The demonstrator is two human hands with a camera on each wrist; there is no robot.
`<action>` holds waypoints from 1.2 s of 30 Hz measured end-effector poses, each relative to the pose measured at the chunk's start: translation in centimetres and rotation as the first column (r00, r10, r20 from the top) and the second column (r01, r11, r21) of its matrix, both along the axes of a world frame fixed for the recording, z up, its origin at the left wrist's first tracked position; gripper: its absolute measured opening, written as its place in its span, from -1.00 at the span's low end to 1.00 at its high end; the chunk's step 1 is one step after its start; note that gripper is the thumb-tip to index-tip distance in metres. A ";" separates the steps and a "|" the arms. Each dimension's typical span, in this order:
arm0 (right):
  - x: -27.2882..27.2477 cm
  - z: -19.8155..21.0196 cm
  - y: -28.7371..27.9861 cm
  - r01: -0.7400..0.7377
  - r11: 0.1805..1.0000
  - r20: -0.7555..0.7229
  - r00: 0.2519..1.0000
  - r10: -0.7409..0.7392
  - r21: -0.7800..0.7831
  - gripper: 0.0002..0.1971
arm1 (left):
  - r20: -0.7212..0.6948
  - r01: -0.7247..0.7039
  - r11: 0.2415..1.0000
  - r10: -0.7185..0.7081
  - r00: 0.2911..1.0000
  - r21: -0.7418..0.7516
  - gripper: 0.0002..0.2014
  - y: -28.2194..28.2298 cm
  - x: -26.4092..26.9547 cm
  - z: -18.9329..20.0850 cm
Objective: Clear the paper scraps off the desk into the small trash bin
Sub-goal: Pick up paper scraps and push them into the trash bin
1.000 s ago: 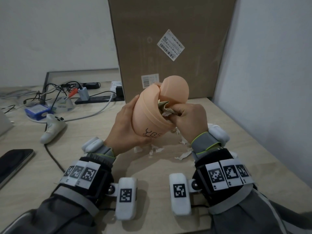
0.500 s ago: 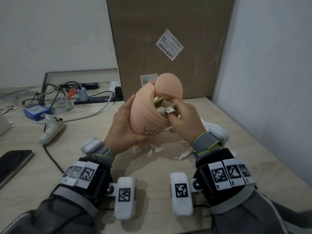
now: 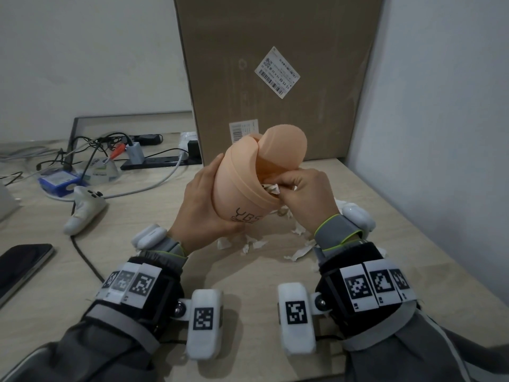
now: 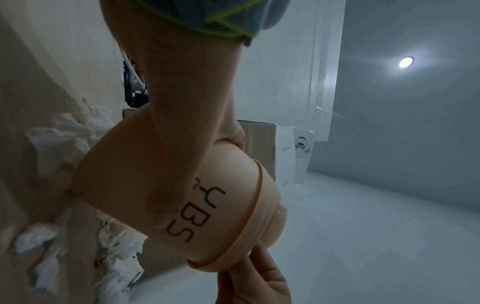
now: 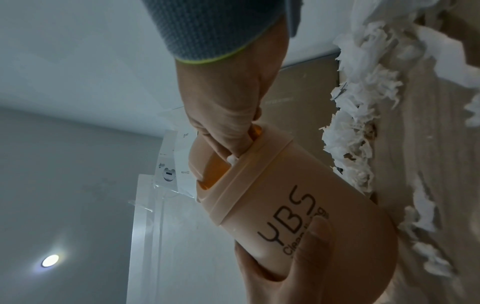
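Observation:
My left hand (image 3: 201,205) grips the small peach trash bin (image 3: 242,188), lifted off the desk and tilted to the right, its flap lid (image 3: 286,146) swung open. My right hand (image 3: 305,197) pinches white paper scraps (image 3: 271,188) at the bin's mouth, its fingertips inside the opening (image 5: 233,152). More torn white scraps (image 3: 253,244) lie on the desk (image 3: 248,274) beneath the bin and beside my right wrist. In the left wrist view the bin (image 4: 221,216) fills the middle, with scraps (image 4: 64,131) behind it. The right wrist view shows scraps (image 5: 358,115) strewn on the desk.
A tall cardboard box (image 3: 275,78) stands right behind the bin, and a wall (image 3: 440,133) closes the right side. To the left lie a white controller (image 3: 85,210), tangled cables (image 3: 96,150), a blue box (image 3: 59,181) and a dark phone (image 3: 22,263).
My right hand has pushed its scraps deeper into the bin's mouth, and less paper shows outside. The bin has tilted slightly in my left hand.

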State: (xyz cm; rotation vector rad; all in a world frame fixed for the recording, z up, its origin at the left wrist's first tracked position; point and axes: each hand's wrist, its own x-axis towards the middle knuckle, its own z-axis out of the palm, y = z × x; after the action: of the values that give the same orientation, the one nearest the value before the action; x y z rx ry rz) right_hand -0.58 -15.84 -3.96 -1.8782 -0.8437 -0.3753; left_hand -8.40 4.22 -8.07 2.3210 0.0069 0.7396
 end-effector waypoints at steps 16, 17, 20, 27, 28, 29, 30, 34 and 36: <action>-0.4 -0.1 0.3 -0.232 0.956 -0.196 0.944 0.266 0.180 -0.57 | 0.018 -0.017 0.997 0.018 1.000 -0.072 0.29 0.0 0.3 -0.2; -0.5 0.0 0.1 -0.244 0.951 -0.173 0.945 0.277 0.191 -0.60 | 0.019 -0.024 0.997 0.025 1.000 -0.076 0.29 0.0 0.3 -0.2; -0.4 -0.3 0.3 -0.197 0.967 -0.205 0.952 0.228 0.159 -0.48 | 0.017 -0.030 0.996 0.032 0.999 -0.084 0.31 0.2 0.3 -0.3; -0.4 0.0 0.3 -0.156 0.925 -0.115 0.972 0.207 0.346 -0.35 | 0.058 -0.023 0.992 0.030 0.998 -0.122 0.33 0.6 0.6 -0.4; -0.4 0.2 0.1 -0.146 0.910 -0.098 0.975 0.198 0.389 -0.34 | 0.075 -0.011 0.990 0.022 0.997 -0.142 0.32 0.6 0.5 -0.3; -0.3 0.2 -0.1 -0.115 0.900 -0.085 0.983 0.165 0.421 -0.33 | 0.095 0.010 0.986 0.006 0.995 -0.168 0.30 0.4 0.4 -0.1; -0.1 0.1 -0.2 -0.070 0.889 -0.079 0.990 0.119 0.452 -0.33 | 0.116 0.036 0.979 -0.013 0.993 -0.198 0.25 0.2 0.3 0.1; 0.4 0.1 -0.6 0.126 0.813 -0.140 0.989 -0.055 0.568 -0.35 | 0.149 0.072 0.954 -0.029 0.988 -0.292 0.17 -0.1 0.2 0.3; 0.9 0.5 -0.9 0.199 0.776 -0.236 0.969 -0.066 0.599 -0.35 | 0.153 0.074 0.938 -0.023 0.988 -0.339 0.20 0.1 0.2 0.2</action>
State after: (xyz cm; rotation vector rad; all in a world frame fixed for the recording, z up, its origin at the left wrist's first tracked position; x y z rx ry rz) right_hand 0.32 -16.71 -3.48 -1.3221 -0.3730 -0.4732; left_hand -8.17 4.31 -7.86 1.9239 0.0117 0.8122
